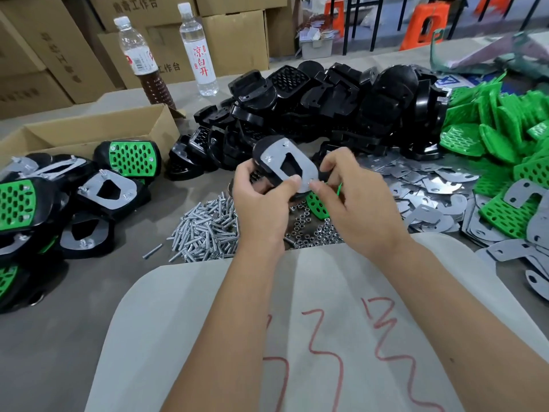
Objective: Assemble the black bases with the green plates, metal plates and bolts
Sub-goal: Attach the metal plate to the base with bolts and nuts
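Grey marked board (297, 337) sits nearest me. My left hand (261, 203) grips the black base (263, 150); my right hand (353, 200) pinches something tiny at the metal plate (300, 168), so I'd thread squarely.

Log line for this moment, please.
left hand: grips black base | right hand: pinches at metal plate edge | bolts: piled below

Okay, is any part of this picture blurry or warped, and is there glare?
Head view: wide-angle bending curves the cardboard boxes at the edges; the right hand looks slightly smeared; the loose metal plates catch bright glare; lighting is even, with soft shadows.
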`<state>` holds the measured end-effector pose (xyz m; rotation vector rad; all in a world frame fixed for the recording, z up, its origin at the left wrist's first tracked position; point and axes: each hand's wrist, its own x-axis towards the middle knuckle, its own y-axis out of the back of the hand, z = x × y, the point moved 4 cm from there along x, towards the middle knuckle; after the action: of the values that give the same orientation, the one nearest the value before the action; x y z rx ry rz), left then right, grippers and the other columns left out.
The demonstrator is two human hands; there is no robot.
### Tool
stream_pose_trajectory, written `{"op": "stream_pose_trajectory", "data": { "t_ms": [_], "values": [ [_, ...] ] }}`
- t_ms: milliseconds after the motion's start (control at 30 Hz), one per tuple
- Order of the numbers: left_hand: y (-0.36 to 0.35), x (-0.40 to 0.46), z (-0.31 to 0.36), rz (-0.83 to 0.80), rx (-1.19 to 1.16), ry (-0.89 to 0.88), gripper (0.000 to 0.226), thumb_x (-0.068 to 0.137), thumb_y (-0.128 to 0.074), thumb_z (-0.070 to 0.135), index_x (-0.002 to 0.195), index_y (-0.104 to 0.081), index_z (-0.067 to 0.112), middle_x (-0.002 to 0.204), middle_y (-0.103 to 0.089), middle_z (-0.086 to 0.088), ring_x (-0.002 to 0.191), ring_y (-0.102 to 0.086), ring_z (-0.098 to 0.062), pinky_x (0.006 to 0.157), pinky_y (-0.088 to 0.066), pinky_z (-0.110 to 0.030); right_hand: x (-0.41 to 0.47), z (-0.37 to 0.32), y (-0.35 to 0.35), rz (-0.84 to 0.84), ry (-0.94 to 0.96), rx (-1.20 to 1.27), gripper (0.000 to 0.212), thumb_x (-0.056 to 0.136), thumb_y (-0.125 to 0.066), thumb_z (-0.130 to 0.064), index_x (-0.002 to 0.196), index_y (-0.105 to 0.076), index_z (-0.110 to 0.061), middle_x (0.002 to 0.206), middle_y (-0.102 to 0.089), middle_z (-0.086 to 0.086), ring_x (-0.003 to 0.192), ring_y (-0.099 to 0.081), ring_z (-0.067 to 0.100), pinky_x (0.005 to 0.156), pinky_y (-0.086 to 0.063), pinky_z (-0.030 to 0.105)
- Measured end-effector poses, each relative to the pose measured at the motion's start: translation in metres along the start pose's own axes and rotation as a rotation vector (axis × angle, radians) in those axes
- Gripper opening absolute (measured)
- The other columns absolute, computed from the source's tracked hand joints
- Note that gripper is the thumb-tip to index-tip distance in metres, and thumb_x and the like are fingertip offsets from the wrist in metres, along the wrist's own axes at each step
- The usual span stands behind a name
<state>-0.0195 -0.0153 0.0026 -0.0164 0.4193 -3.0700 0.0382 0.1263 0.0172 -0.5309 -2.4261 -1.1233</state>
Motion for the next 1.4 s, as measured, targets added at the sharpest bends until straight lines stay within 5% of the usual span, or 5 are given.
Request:
{"op": "stream_pose_trajectory", "data": {
  "t_ms": [133,400,1000,1233,1400],
  "values": [
    [-0.001,-0.005,0.008,-0.043,0.168,-0.123,0.047,0.069,-0.080,0.010,0.108,-0.060,0.029,0.095,-0.078,-0.002,0.089,-0.077,-0.020,0.075,-0.064,-0.036,0.000,-0.004,-0.007,-0.064,0.062,-0.179,0.009,0.106,-0.045,-0.032,0.104,-0.044,-0.024,0.084,-0.055,-0.008,0.077,-0.054,0.027,0.063,-0.049,0.046],
    [-0.005,-0.011,0.015,-0.020,0.268,-0.220,0.037,0.082,-0.078,0.009,0.110,-0.058,0.025,0.091,-0.076,-0.003,0.087,-0.074,-0.018,0.083,-0.062,-0.047,0.000,-0.010,-0.006,-0.080,0.060,-0.242,0.012,0.109,-0.033,-0.033,0.104,-0.039,-0.024,0.096,-0.048,-0.003,0.065,-0.053,0.030,0.055,-0.047,0.043],
    [-0.014,-0.020,0.008,0.004,0.254,-0.209,0.025,0.089,-0.070,0.006,0.107,-0.058,0.020,0.083,-0.075,0.004,0.081,-0.072,-0.014,0.085,-0.060,-0.047,-0.002,-0.013,-0.006,-0.014,-0.094,-0.548,0.037,0.111,-0.022,-0.036,0.083,-0.034,-0.015,0.060,-0.034,-0.004,0.050,-0.029,0.022,0.049,-0.010,0.035],
    [-0.032,-0.037,0.010,-0.038,0.332,-0.377,0.035,0.086,-0.075,0.009,0.107,-0.049,0.017,0.082,-0.071,0.001,0.078,-0.068,-0.019,0.076,-0.056,-0.042,0.004,0.008,0.003,-0.049,-0.293,-0.493,0.029,0.109,-0.027,-0.028,0.088,-0.042,-0.016,0.076,-0.043,0.002,0.072,-0.043,0.033,0.065,-0.026,0.039],
    [-0.039,-0.044,0.010,-0.067,0.366,-0.515,0.036,0.081,-0.079,0.009,0.101,-0.050,0.016,0.080,-0.069,0.007,0.074,-0.070,-0.016,0.068,-0.057,-0.039,0.010,0.020,0.011,-0.040,-0.447,-0.254,0.053,0.113,-0.032,-0.026,0.063,-0.041,-0.012,0.065,-0.049,0.009,0.074,-0.051,0.039,0.068,-0.032,0.039]
  ]
}}
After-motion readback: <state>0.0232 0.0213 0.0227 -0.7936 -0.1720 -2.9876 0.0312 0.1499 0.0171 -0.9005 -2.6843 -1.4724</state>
